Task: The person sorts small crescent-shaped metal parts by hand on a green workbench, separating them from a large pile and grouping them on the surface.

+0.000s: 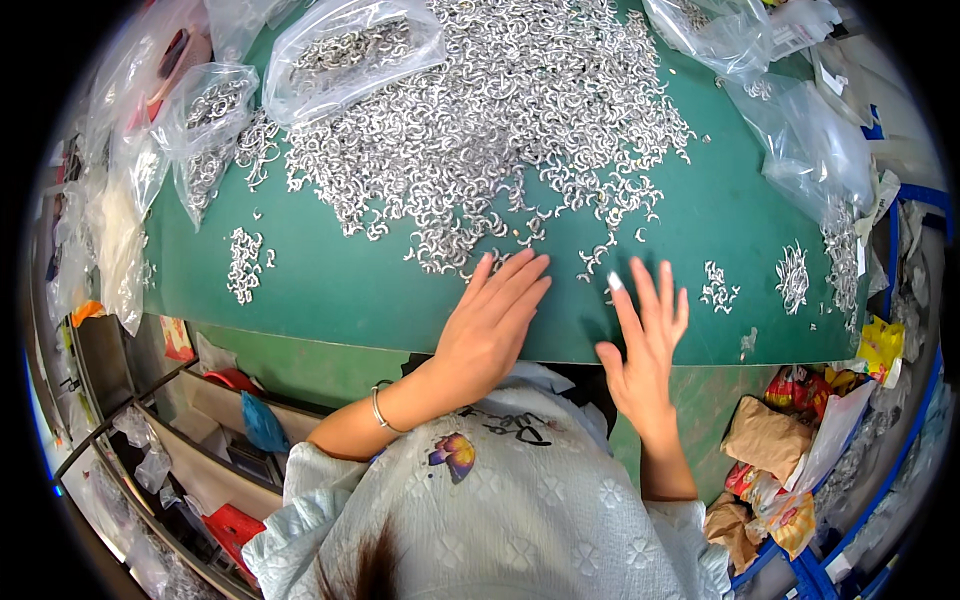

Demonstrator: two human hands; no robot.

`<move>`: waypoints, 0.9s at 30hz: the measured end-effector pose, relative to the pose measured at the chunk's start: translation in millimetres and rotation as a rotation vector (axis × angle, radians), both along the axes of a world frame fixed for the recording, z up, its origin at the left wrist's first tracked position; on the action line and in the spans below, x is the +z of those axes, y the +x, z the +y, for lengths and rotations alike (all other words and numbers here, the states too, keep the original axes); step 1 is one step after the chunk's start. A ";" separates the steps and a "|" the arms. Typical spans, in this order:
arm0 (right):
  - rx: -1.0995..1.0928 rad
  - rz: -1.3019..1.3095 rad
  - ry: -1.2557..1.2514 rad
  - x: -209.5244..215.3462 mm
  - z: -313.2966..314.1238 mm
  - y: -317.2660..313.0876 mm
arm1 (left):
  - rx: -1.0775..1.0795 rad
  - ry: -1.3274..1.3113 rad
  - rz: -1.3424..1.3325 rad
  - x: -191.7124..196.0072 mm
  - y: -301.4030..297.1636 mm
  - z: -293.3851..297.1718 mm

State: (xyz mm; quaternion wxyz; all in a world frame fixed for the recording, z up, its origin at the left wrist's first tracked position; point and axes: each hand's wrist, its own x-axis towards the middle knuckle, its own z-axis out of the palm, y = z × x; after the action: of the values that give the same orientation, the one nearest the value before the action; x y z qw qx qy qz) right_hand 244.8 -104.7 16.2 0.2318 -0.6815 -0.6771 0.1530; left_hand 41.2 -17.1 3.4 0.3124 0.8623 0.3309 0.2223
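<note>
**Base:** Report the hands.

**Operator:** I observe the left hand [490, 318] palm down, fingers straight and slightly parted, at the pile's near edge. Its thumb is hidden; I cannot tell whether it grips anything. The right hand [645, 345] is spread wide, thumb clear of the fingers, with no piece visible in its grasp.

**Base:** And the pieces?

**Operator:** The large pile of curved silver pieces [500, 130] covers the far middle of the green counter [340, 300]. I note a small cluster [243, 265] well left of the hands, another [717, 288] just right of the right hand, and a bundle of slimmer pieces [792, 278] further right.

**Base:** Beyond those?

**Operator:** A clear bag [284, 92] holding pieces lies at the pile's far left.
</note>
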 end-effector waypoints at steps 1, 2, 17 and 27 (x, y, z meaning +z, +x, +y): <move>0.034 0.002 -0.018 -1.0 8.1 -3.3 | -0.008 0.002 -0.012 1.5 4.5 0.3; 0.067 0.002 -0.034 -1.5 17.9 -7.2 | -0.009 0.008 -0.008 2.7 8.9 1.7; 0.227 -0.063 -0.205 4.6 0.3 -14.9 | 0.058 -0.040 -0.112 0.8 17.0 0.5; -0.083 -0.149 -0.066 -2.1 -20.1 24.0 | 0.025 0.008 -0.072 0.2 32.4 4.3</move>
State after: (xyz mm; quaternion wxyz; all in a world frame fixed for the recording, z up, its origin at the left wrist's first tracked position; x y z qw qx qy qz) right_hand 268.8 -124.7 14.1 0.1643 -0.7257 -0.6582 0.1146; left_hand 73.6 -12.8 3.6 0.3178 0.8508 0.3293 0.2585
